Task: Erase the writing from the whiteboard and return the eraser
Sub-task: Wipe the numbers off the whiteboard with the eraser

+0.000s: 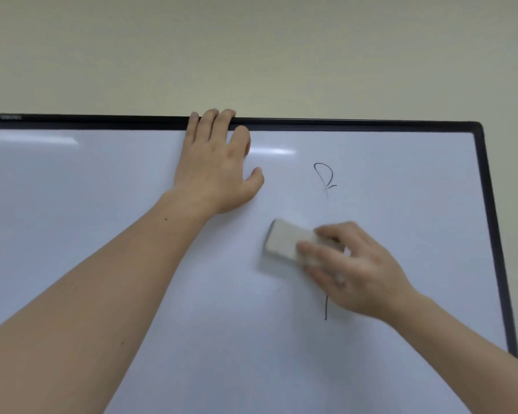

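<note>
A whiteboard [102,204] with a black frame fills the lower view. My right hand [353,270] holds a white eraser [284,242] flat against the board, right of centre; both are motion-blurred. A dark looped pen mark [325,176] remains above the eraser, and a short vertical stroke [326,309] shows just below my right hand. My left hand [216,165] rests on the board, its fingers hooked over the top frame edge [341,123].
A plain beige wall [251,55] rises above the board. The frame's right edge [494,234] runs down close to my right forearm. Light reflections streak the upper board surface.
</note>
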A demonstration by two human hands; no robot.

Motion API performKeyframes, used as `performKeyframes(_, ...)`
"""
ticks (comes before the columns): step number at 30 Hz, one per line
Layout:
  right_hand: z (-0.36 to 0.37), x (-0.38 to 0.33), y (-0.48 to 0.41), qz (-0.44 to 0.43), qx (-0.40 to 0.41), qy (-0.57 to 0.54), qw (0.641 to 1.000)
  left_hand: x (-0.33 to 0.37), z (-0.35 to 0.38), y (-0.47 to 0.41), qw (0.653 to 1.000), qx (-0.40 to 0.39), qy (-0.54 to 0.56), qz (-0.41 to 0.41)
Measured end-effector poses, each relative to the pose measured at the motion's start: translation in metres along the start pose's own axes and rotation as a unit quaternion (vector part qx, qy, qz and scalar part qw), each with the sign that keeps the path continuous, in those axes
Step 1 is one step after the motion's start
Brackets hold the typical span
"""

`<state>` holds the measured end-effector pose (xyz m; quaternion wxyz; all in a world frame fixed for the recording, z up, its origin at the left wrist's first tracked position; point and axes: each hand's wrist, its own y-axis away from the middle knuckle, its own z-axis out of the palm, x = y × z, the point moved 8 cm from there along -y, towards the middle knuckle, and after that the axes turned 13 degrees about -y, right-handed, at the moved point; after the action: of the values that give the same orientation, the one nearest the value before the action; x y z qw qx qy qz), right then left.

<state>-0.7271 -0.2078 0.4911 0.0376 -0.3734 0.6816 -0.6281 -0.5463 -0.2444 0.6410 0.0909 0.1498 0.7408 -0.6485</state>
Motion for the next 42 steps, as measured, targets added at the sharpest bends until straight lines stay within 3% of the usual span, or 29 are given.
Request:
performKeyframes(6,-0.047,0.076,-0.035,0.224,0.179,0.02,0.958,0.002,0.0,0.001,1.0,0.009,-0.013,-0.003)
performKeyframes(9,-0.047,0.083,-0.043,0.274,0.217,0.005,0.937,0.002,0.001,0.001,1.0,0.017,-0.011,-0.004)
performKeyframes(12,-0.028,0.047,-0.039,0.206,0.183,0.005,0.961,0.004,0.002,0.001,1.0,0.02,-0.007,-0.008)
performKeyframes(15,0.003,-0.007,-0.017,0.064,0.075,-0.021,0.995,0.005,0.003,0.002,1.0,0.017,-0.005,-0.015)
performKeyframes(17,0.019,-0.03,-0.002,-0.011,-0.01,-0.042,0.999,0.005,0.004,0.002,1.0,0.019,-0.002,-0.019)
performKeyframes(19,0.017,-0.029,0.003,-0.042,-0.043,-0.042,0.997,0.006,0.003,0.002,1.0,0.021,0.001,-0.019)
performKeyframes(21,0.003,-0.01,-0.001,-0.024,-0.013,-0.016,0.999,0.005,0.003,0.002,1.0,0.021,0.005,-0.017)
performKeyframes(24,-0.031,0.036,-0.01,0.133,0.112,0.013,0.985,0.005,0.003,0.003,1.0,0.023,0.006,-0.013)
performKeyframes(27,-0.039,0.055,-0.009,0.244,0.165,0.006,0.956,0.005,0.002,0.003,1.0,0.021,0.007,-0.016)
performKeyframes(30,-0.021,0.026,-0.009,0.213,0.154,0.009,0.965,0.006,0.005,0.004,1.0,0.012,0.008,-0.023)
performKeyframes(33,0.018,-0.031,0.0,0.085,0.047,-0.016,0.995,0.01,0.006,0.004,0.999,0.006,0.013,-0.032)
performKeyframes(36,0.038,-0.059,0.021,-0.004,-0.039,-0.047,0.998,0.012,0.005,0.007,0.999,0.006,0.013,-0.032)
performKeyframes(39,0.019,-0.034,0.035,0.027,-0.009,-0.024,0.999,0.016,0.003,0.015,1.0,0.009,0.01,-0.011)
performKeyframes(42,-0.013,0.007,0.043,0.145,0.07,0.015,0.987,0.022,0.004,0.028,1.0,-0.001,0.015,0.002)
